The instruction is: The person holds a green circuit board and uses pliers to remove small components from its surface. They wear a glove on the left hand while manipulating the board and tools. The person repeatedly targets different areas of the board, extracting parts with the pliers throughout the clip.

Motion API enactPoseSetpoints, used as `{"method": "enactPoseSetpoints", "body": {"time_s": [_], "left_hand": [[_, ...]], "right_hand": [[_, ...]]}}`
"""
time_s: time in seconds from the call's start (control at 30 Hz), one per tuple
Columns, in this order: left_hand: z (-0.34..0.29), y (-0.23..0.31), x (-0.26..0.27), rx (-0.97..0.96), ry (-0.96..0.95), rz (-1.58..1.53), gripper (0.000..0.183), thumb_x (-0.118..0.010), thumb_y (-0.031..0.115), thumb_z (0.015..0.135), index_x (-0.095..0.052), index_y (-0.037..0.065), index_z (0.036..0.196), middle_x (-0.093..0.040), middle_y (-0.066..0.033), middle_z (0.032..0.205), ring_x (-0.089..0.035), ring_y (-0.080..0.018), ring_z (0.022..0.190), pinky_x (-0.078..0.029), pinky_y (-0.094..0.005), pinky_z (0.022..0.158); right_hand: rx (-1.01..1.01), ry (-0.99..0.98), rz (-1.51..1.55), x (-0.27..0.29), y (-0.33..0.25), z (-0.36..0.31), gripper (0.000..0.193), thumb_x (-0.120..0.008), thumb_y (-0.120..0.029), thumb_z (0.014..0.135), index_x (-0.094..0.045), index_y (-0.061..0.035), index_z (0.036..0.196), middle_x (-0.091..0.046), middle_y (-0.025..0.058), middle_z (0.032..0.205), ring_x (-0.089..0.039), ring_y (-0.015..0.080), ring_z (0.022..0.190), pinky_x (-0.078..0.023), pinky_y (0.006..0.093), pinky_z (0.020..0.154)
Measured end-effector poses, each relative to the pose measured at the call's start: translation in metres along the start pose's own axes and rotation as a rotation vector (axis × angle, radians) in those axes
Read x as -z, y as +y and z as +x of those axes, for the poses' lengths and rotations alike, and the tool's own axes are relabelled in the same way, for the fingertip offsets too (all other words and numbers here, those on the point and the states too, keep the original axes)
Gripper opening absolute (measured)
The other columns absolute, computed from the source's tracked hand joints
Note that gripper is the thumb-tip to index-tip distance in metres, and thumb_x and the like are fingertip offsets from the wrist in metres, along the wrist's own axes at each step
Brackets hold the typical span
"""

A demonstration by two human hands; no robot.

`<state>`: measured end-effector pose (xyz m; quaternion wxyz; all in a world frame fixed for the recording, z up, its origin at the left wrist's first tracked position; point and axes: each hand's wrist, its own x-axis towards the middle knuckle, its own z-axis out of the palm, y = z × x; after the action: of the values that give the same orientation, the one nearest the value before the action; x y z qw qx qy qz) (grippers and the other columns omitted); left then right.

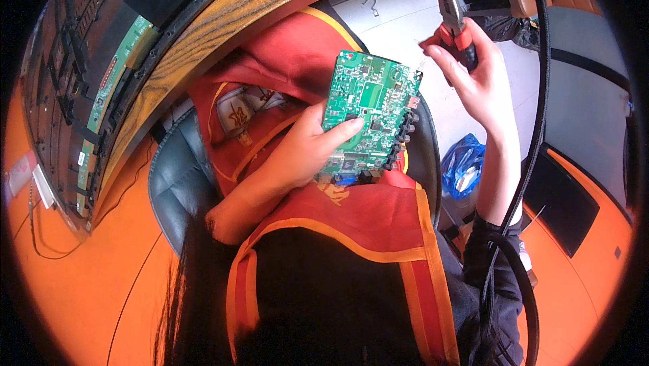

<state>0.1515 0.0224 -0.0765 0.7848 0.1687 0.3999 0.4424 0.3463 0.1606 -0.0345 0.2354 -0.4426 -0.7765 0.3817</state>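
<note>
A green circuit board (pixel 370 95) lies tilted over my lap, gripped by my left hand (pixel 314 143). The thumb presses on its face, and the other fingers are hidden beneath it. A row of round black connectors (pixel 404 133) lines the board's right edge. Up and to the right, my right hand (pixel 483 72) is closed around a pair of pliers (pixel 454 25) with red and black handles. The metal jaws point upward, apart from the board.
A wooden table edge (pixel 223 25) curves across the upper left, bearing a dark panel with a long green circuit strip (pixel 111 102). A black cable (pixel 543 95) hangs at the right. A blue plastic bag (pixel 464 163) and a flat black panel (pixel 562 197) are lower right. I sit on a black chair (pixel 179 170).
</note>
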Motion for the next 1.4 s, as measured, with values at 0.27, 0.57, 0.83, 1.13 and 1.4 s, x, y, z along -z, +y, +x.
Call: {"method": "enactPoseSetpoints", "body": {"time_s": [0.27,0.57,0.83,1.13,1.4], "left_hand": [[-0.002,0.008,0.000,-0.023,0.102,0.093,0.025,-0.053,0.011,0.093,-0.054,-0.001,0.114,-0.063,-0.0054,0.103,-0.060,-0.0115,0.090,-0.048,-0.0281,0.081],[0.002,0.018,0.005,-0.005,0.213,-0.035,0.025,-0.054,0.010,0.092,-0.054,-0.001,0.115,-0.063,-0.0058,0.103,-0.061,-0.0128,0.090,-0.050,-0.0278,0.080],[0.002,0.016,0.003,-0.061,0.226,-0.071,0.025,-0.055,0.008,0.091,-0.055,0.000,0.115,-0.063,-0.0062,0.104,-0.061,-0.0130,0.090,-0.050,-0.0283,0.080],[0.002,0.016,0.007,-0.093,0.250,-0.015,0.026,-0.057,0.011,0.091,-0.055,-0.001,0.114,-0.063,-0.0075,0.102,-0.062,-0.0148,0.087,-0.052,-0.0293,0.077],[-0.002,0.020,-0.007,-0.130,0.174,0.145,0.027,-0.055,0.012,0.092,-0.055,-0.001,0.115,-0.063,-0.0051,0.100,-0.059,-0.0110,0.088,-0.049,-0.0267,0.079]], "right_hand": [[0.036,-0.048,-0.291,0.015,-0.004,-0.029,0.026,-0.057,-0.005,0.090,-0.055,-0.0021,0.116,-0.065,0.0105,0.098,-0.061,0.0198,0.093,-0.046,0.0317,0.086],[-0.317,-0.184,0.072,0.021,0.008,-0.047,0.029,-0.053,-0.024,0.095,-0.055,-0.0045,0.116,-0.068,0.0083,0.103,-0.063,0.0119,0.091,-0.046,0.0211,0.067],[-0.837,-0.319,0.938,-0.047,0.041,-0.115,0.041,-0.058,-0.014,0.090,-0.043,-0.0083,0.129,-0.063,0.0073,0.108,-0.065,0.0114,0.068,-0.045,0.0150,0.047],[-0.509,-0.021,1.289,-0.048,0.040,-0.129,0.070,-0.049,0.000,0.085,-0.017,-0.0119,0.146,-0.044,0.0231,0.129,-0.047,0.0333,0.121,-0.052,0.0503,0.089],[-0.020,0.110,-0.095,-0.023,0.023,-0.088,0.061,-0.055,0.011,0.079,-0.042,-0.0091,0.136,-0.049,0.0151,0.118,-0.052,0.0249,0.109,-0.046,0.0404,0.094]]}}
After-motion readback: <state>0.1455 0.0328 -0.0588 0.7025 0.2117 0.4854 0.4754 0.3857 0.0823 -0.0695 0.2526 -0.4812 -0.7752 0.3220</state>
